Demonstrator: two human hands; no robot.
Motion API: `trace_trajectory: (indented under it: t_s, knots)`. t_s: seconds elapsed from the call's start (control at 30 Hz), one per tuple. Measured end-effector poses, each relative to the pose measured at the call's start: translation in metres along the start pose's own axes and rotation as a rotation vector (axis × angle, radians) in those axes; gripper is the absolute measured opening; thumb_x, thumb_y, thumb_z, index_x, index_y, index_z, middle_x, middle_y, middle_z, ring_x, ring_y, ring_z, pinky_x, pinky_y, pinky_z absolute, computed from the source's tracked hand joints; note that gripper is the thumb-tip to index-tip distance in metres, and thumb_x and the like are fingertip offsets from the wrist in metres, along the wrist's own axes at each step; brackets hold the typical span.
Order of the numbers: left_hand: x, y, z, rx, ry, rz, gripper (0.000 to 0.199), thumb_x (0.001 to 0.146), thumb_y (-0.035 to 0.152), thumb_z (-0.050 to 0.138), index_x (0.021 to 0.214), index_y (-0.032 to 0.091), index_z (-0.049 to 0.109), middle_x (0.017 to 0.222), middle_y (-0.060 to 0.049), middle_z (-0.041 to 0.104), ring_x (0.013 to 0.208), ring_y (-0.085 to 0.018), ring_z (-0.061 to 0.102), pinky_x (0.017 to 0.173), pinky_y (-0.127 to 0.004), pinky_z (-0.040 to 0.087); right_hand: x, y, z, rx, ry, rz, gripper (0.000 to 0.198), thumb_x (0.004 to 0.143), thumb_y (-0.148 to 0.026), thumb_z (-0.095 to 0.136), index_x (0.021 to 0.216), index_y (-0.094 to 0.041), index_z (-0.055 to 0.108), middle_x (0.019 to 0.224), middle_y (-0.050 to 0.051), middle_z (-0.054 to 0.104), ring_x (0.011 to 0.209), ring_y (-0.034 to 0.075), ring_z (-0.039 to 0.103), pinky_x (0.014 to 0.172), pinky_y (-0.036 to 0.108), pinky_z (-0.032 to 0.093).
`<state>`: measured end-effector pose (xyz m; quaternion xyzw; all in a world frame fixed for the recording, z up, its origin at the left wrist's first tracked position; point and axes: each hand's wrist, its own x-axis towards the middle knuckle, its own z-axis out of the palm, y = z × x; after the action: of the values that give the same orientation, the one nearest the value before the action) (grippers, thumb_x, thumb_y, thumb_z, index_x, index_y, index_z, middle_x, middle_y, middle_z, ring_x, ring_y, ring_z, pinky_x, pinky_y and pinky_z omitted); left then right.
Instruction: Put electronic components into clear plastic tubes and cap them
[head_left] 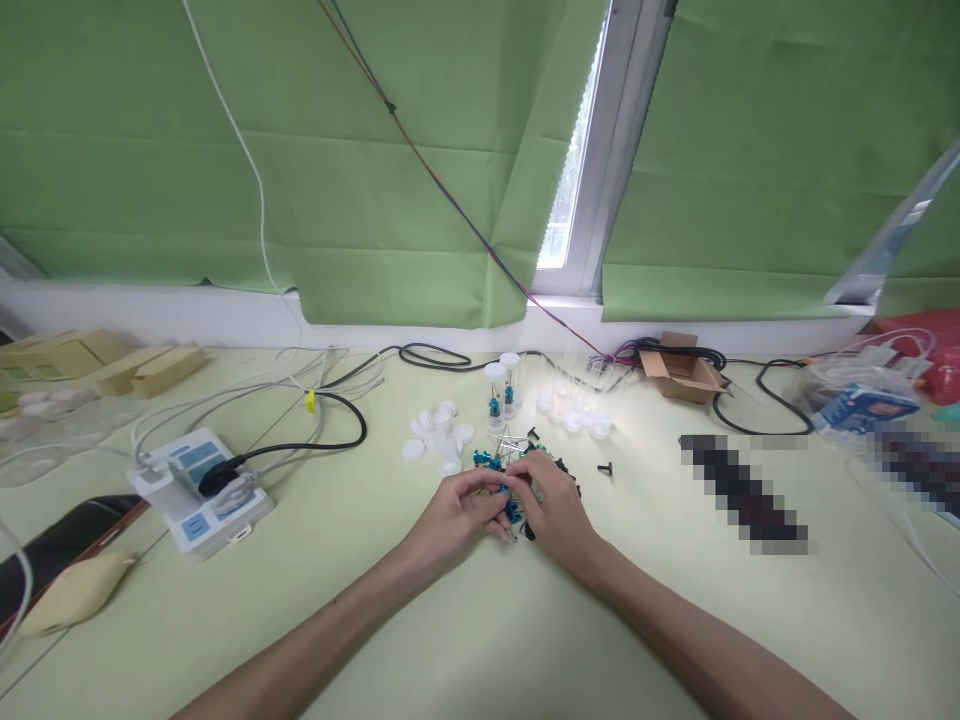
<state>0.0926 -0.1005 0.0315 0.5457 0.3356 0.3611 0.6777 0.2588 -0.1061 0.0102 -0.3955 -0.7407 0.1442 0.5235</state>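
My left hand [466,510] is closed round a small blue metal part [513,511] that shows between its fingers. Fingertips of my right hand [551,505] are pinched together against those of the left, at the upper end of this part; what exactly they grip is hidden. Just beyond the hands lies a loose pile of blue metal parts [486,459], thin silvery rods [514,441] and small black pieces. Two clear tubes with white caps stand behind the pile, the front tube [496,400] holding a blue part. One black T-shaped piece [606,468] lies apart on the right.
White round caps [429,432] are scattered left of the tubes, and more lie with clear tubes [574,418] on the right. A power strip [202,490] with plugs and cables sits left. Behind are an open cardboard box [681,372] and a plastic bag [859,400]. A pixelated dark patch lies right.
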Motion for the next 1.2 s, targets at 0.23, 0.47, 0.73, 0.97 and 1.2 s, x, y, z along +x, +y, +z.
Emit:
trace_trajectory:
  t_s: [0.23,0.47,0.73,0.97,1.2]
  knots:
    - [-0.0006,-0.0014,0.0001,-0.036,0.019,-0.027,0.033,0.080,0.034,0.075,0.102,0.011,0.069,0.067,-0.004,0.067,0.061,-0.016,0.067,0.064,-0.031,0.056,0.0018,-0.0031,-0.0026,0.005,-0.008,-0.009,0.016,0.095,-0.014,0.051,0.084,-0.021,0.060,0.078,0.004,0.061,0.077,0.019,0.055,0.069,0.030,0.045]
    - [-0.0024,0.0025,0.0033,-0.082,0.054,-0.079,0.032,0.077,0.034,0.078,0.097,0.010,0.071,0.064,-0.004,0.067,0.060,-0.015,0.066,0.062,-0.028,0.054,0.0019,-0.0045,-0.0039,0.028,-0.022,-0.010,0.016,0.095,-0.016,0.051,0.083,-0.021,0.060,0.077,0.003,0.061,0.076,0.019,0.055,0.068,0.031,0.045]
    - [-0.0026,0.0033,0.0041,-0.139,0.076,-0.096,0.030,0.075,0.030,0.080,0.095,0.010,0.071,0.069,-0.004,0.066,0.062,-0.014,0.064,0.061,-0.027,0.054,0.0020,-0.0006,-0.0059,0.060,-0.064,0.001,0.016,0.096,-0.017,0.052,0.084,-0.021,0.062,0.078,0.003,0.063,0.076,0.019,0.056,0.070,0.031,0.046]
    - [-0.0026,0.0029,0.0039,-0.144,0.091,-0.102,0.031,0.074,0.030,0.081,0.096,0.010,0.072,0.071,-0.005,0.067,0.063,-0.014,0.064,0.061,-0.027,0.054,0.0019,0.0009,-0.0059,0.087,-0.064,0.020,0.016,0.096,-0.019,0.053,0.084,-0.021,0.063,0.079,0.003,0.063,0.077,0.019,0.058,0.071,0.032,0.047]
    - [-0.0024,0.0028,0.0036,-0.136,0.086,-0.100,0.032,0.074,0.031,0.081,0.097,0.010,0.072,0.068,-0.003,0.065,0.062,-0.014,0.064,0.062,-0.028,0.054,0.0008,0.0023,-0.0049,0.083,-0.071,0.032,0.016,0.096,-0.020,0.051,0.086,-0.022,0.063,0.081,0.003,0.064,0.078,0.019,0.060,0.072,0.032,0.048]
